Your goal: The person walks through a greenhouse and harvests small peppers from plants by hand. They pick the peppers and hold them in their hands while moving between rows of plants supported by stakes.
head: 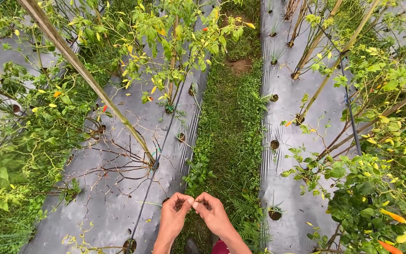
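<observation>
My left hand (174, 214) and my right hand (211, 211) meet at the bottom centre, fingertips pinched together on something small and thin (195, 203) that I cannot make out. They hover over the edge of a silver-grey plastic mulch sheet (118, 188) and the grassy path (229, 136). A thin dark string (158, 150) runs from near my left hand up toward a chilli plant (175, 42).
Two mulch-covered beds flank the grass strip, the right one (283, 56) with planting holes. Leaning bamboo stakes (85, 75) and chilli plants with red, orange and yellow fruit (391, 216) crowd both sides. A bare dry plant (113, 155) lies on the left bed.
</observation>
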